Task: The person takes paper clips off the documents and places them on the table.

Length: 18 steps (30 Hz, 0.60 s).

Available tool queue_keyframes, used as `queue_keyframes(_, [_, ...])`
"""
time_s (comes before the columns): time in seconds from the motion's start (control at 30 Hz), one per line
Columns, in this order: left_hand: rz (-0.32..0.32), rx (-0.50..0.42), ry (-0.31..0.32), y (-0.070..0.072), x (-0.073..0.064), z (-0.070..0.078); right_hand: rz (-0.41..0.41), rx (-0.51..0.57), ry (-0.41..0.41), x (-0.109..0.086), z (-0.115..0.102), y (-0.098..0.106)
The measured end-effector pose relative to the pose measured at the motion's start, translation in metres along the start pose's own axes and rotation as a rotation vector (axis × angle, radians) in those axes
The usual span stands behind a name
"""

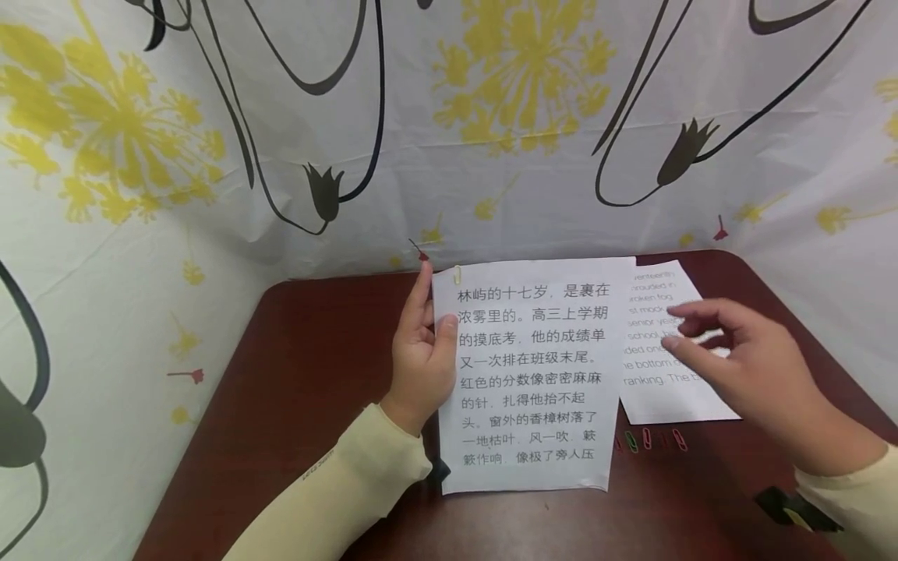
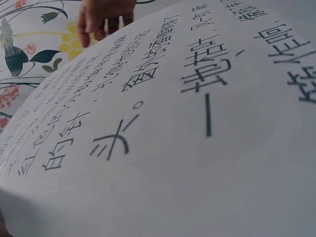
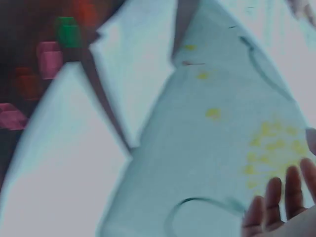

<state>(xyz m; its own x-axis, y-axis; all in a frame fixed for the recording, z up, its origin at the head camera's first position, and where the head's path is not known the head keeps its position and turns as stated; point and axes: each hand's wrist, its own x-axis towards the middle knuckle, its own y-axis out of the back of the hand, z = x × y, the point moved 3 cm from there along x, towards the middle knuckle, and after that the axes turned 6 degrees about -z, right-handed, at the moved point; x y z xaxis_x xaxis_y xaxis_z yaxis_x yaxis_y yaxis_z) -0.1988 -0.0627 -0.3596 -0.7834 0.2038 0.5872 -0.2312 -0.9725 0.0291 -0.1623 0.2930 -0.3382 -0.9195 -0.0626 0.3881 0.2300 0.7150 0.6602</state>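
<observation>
My left hand [image 1: 424, 358] grips the left edge of a white sheet printed with Chinese text [image 1: 533, 374], thumb in front of it. The sheet stands tilted up, facing me. A pale yellow paper clip [image 1: 457, 275] sits on its top left corner. My right hand [image 1: 751, 358] hovers to the right with nothing between its thumb and loosely bent fingers. Behind it, a second sheet with English text [image 1: 687, 401] lies on the table, partly hidden by the first sheet and by this hand. In the left wrist view the Chinese sheet fills most of the picture.
Several coloured paper clips, including a green one [image 1: 631, 442] and a pink one [image 1: 679, 439], lie on the dark red table [image 1: 316, 389] below the English sheet. A white cloth with printed flowers [image 1: 421, 117] hangs behind and at both sides.
</observation>
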Motion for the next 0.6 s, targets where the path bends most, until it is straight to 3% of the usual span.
queue_keyframes(0.13, [0.004, 0.000, -0.008, 0.000, 0.000, 0.000, 0.150, 0.185, 0.158, 0.015, -0.038, 0.000])
queue_keyframes(0.23, [0.005, -0.008, -0.008, -0.001, 0.001, 0.000, 0.190, 0.276, 0.279, 0.027, -0.062, -0.003])
queue_keyframes(0.37, [-0.002, -0.010, -0.007, -0.002, 0.001, 0.002, 0.204, 0.280, 0.400, 0.040, -0.090, -0.011])
queue_keyframes(0.6, [-0.001, 0.018, -0.020, -0.001, 0.001, 0.005, 0.207, 0.173, 0.610, 0.057, -0.130, -0.034])
